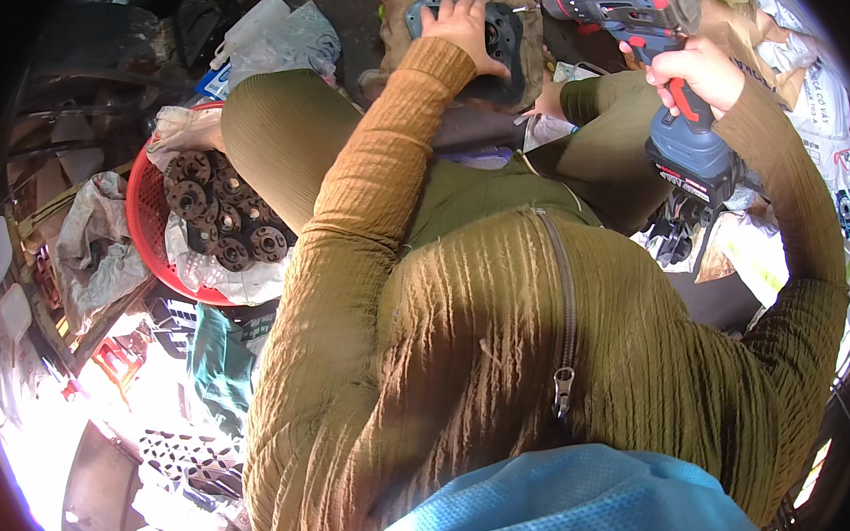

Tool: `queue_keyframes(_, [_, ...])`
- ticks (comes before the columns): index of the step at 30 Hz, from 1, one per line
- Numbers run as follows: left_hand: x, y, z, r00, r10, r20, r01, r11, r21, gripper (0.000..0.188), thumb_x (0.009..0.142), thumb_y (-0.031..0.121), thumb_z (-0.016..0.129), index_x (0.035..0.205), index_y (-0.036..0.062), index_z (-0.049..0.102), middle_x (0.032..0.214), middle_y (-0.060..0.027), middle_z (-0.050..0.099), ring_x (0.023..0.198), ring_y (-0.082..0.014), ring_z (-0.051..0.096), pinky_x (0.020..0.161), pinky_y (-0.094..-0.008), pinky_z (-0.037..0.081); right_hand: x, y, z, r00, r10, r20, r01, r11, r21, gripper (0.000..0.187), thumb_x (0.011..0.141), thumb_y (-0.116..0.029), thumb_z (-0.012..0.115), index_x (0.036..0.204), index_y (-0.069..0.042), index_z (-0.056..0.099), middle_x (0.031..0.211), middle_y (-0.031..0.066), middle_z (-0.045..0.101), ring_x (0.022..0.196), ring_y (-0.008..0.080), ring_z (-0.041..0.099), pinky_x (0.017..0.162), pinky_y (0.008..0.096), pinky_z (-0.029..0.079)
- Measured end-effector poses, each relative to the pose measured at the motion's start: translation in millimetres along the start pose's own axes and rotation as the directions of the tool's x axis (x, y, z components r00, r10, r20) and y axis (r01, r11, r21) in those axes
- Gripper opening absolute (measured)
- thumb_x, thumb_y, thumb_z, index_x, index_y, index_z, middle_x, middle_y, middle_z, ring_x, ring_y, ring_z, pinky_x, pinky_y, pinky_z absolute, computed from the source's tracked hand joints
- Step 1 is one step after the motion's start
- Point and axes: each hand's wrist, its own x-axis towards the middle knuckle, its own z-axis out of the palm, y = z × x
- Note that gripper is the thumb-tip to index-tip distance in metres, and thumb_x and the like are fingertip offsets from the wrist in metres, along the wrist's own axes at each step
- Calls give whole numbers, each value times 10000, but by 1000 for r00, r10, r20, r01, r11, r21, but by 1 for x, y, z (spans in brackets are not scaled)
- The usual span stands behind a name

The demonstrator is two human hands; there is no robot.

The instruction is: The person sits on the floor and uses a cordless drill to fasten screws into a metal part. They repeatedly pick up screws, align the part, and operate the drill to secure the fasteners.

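While gripping: hands (469, 30) on drill (653, 46), plate (502, 46).

To the left a red plastic basket (141, 211), lined with a clear plastic sheet (212, 274), holds a heap of dark round metal flanges (222, 216), with crumpled plastic bags (285, 38) beyond it and a printed white sack (824, 105) over on the far right.
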Motion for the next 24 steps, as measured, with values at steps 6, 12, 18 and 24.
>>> queue_keyframes(6, [13,-10,36,994,52,-95,-70,975,-209,1127,558,508,839,1419,-5,325,1447,-178,358,1353,-315,338,1113,-389,313,28,5,-2,1000,19,8,-19,999,-32,456,745,-125,587,1192,-38,596,716,48,573,487,118,543,431,278,487])
queue_keyframes(12, [13,-9,36,991,38,-131,-77,947,-311,1122,549,461,842,1419,-17,318,1436,-200,364,1348,-323,342,1113,-371,321,48,2,1,1000,21,7,-20,996,-92,466,734,-121,593,1192,-35,585,706,47,564,485,121,553,424,280,495])
queue_keyframes(18, [7,-11,23,979,29,-200,-99,932,-348,1104,536,419,845,1394,-47,331,1392,-240,395,1318,-363,359,1115,-399,301,55,0,-6,996,81,30,-78,994,-77,472,757,-125,580,1224,-56,588,680,36,556,473,112,527,420,275,474])
queue_keyframes(24, [2,-4,11,965,36,-260,-161,864,-476,1138,511,364,849,1389,-83,279,1366,-289,397,1296,-398,374,1110,-407,302,56,-7,-11,995,88,51,-81,988,-128,430,756,-141,573,1175,-56,619,678,25,559,476,107,525,424,274,473])
